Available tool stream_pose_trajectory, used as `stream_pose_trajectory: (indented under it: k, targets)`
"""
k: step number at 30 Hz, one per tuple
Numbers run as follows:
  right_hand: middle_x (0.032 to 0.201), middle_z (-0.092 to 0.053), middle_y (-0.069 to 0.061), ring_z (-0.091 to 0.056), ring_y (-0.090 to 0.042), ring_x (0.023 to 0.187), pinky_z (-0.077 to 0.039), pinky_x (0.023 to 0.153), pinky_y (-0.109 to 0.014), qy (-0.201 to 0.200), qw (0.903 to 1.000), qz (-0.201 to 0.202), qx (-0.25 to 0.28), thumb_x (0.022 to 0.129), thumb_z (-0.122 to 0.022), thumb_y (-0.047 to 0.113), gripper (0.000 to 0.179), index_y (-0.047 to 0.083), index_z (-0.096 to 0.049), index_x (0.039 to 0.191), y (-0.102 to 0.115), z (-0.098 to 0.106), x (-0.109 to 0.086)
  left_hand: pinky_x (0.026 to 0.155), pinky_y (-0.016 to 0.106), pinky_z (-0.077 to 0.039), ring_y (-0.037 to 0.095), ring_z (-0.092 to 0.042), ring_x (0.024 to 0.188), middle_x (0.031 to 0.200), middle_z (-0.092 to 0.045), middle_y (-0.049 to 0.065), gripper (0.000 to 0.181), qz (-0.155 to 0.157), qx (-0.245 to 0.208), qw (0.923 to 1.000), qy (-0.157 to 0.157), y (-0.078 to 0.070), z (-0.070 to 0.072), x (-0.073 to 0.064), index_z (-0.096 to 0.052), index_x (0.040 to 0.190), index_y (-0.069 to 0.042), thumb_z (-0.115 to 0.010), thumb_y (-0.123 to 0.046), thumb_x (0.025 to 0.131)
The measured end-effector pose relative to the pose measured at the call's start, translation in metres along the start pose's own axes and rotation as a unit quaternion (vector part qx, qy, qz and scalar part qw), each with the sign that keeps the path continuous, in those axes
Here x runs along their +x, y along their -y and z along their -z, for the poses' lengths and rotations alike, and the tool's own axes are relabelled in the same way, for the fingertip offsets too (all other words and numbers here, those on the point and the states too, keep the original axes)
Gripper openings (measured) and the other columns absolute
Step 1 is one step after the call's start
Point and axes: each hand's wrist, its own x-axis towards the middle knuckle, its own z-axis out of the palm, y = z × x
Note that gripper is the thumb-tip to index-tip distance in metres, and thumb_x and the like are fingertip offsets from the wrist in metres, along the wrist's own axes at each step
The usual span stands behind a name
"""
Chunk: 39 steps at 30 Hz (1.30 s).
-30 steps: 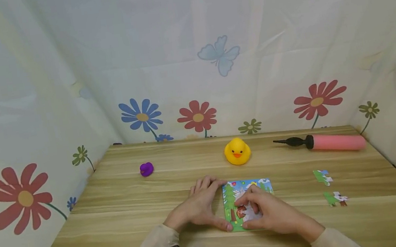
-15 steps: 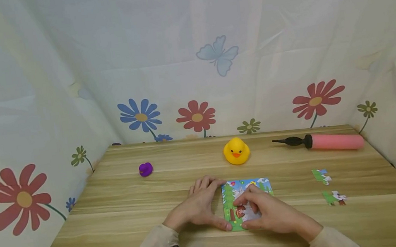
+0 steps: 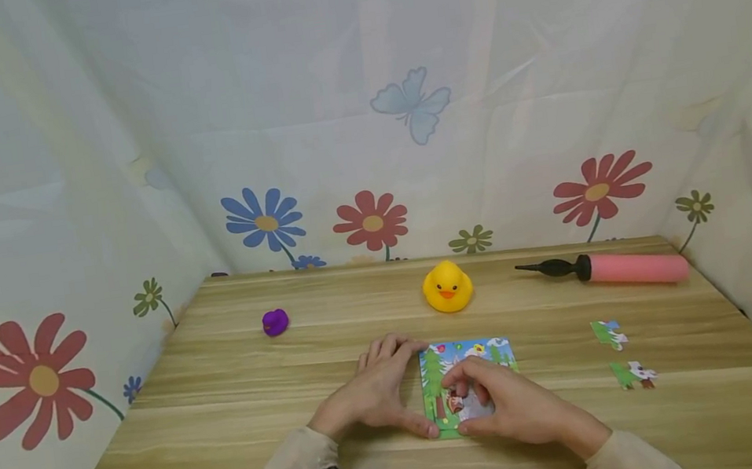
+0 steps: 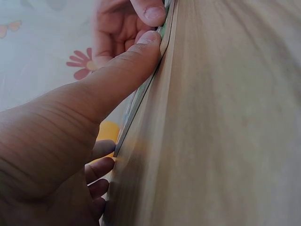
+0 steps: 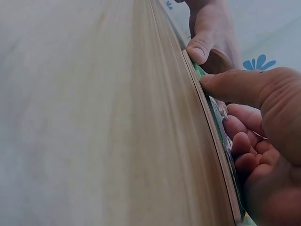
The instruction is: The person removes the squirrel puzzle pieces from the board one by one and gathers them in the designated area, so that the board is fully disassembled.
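Note:
A small jigsaw puzzle (image 3: 435,397) with a green-tree and blue-sky picture lies in its board in front of the person. The left hand (image 3: 382,392) spans its left edge, thumb at the near corner and index finger at the far corner. In the left wrist view that thumb (image 4: 127,70) lies straight along the board. The right hand (image 3: 512,399) bends over the puzzle, its thumb (image 5: 225,87) at the near green border and its other fingers curled at a brown-and-white puzzle piece (image 3: 453,401). The right hand hides part of the picture.
Two loose puzzle pieces (image 3: 633,375) lie right of the board. A yellow rubber duck (image 3: 447,288) stands behind it, a small purple duck (image 3: 276,323) at the back left. A pink hand pump (image 3: 637,267) with a black nozzle lies at the back right. Flowered cloth surrounds the table.
Under the right fingers, the brown patch of the piece has shifted slightly left as the fingers bend a little differently. The left hand stays in place. The whole view drifts slightly left.

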Motion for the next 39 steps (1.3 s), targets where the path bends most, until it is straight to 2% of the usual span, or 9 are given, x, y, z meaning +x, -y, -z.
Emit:
stream_pose_trajectory:
  k: [6,15,22,26,32,39]
  targets:
    - [0.114,-0.064,0.003,-0.056,-0.014,0.096,-0.048,0.083,-0.026,-0.003,0.9998,0.018,-0.002,0.095,-0.092,0.032,0.051,0.016,-0.070,0.138,-0.004,-0.001,0.000,0.126,0.065,-0.028,0.034,-0.034,0.150,0.168,-0.037,0.011,0.127,0.000,-0.002,1.0000,0.002,0.000,0.000,0.000,-0.040,0.170,-0.019,-0.100,-0.070,0.070]
    - [0.110,-0.064,0.001,-0.055,-0.012,0.089,-0.050,0.077,-0.025,-0.011,0.9995,0.025,-0.014,0.096,-0.091,0.031,0.050,0.015,-0.072,0.139,-0.006,0.002,0.000,0.127,0.065,-0.027,0.035,-0.033,0.152,0.169,-0.036,0.012,0.128,0.000,-0.001,1.0000,0.001,0.002,-0.001,0.002,-0.039,0.170,-0.019,-0.099,-0.071,0.070]
    - [0.113,-0.062,-0.006,-0.057,-0.018,0.088,-0.050,0.076,-0.024,-0.009,0.9988,-0.002,0.049,0.097,-0.090,0.025,0.051,0.014,-0.066,0.140,-0.008,0.004,0.000,0.126,0.065,-0.028,0.036,-0.033,0.152,0.169,-0.037,0.012,0.128,-0.001,-0.003,1.0000,-0.001,0.002,-0.001,0.001,-0.040,0.170,-0.020,-0.099,-0.071,0.069]
    - [0.111,-0.063,-0.009,-0.057,-0.016,0.087,-0.049,0.074,-0.022,-0.003,0.9973,-0.004,0.073,0.099,-0.088,0.024,0.056,0.012,-0.063,0.148,-0.008,0.008,0.000,0.126,0.066,-0.028,0.036,-0.033,0.152,0.169,-0.037,0.012,0.128,-0.001,-0.004,1.0000,-0.003,0.003,-0.001,0.000,-0.040,0.170,-0.020,-0.100,-0.070,0.068]
    - [0.111,-0.063,-0.017,-0.058,-0.016,0.089,-0.049,0.072,-0.022,-0.013,0.9933,-0.001,0.115,0.103,-0.083,0.016,0.055,0.007,-0.062,0.152,-0.005,0.029,-0.003,0.126,0.066,-0.028,0.036,-0.034,0.151,0.168,-0.037,0.013,0.128,-0.004,-0.009,0.9999,-0.006,0.003,0.000,-0.001,-0.040,0.170,-0.021,-0.100,-0.070,0.068]
    - [0.104,-0.061,-0.022,-0.057,-0.017,0.081,-0.046,0.065,-0.026,-0.080,0.9923,0.020,0.093,0.101,-0.083,0.007,0.052,0.005,-0.065,0.149,0.005,0.072,-0.016,0.126,0.065,-0.027,0.036,-0.033,0.151,0.168,-0.037,0.012,0.129,-0.004,-0.008,1.0000,-0.002,0.004,-0.002,0.001,-0.040,0.170,-0.020,-0.100,-0.071,0.068]
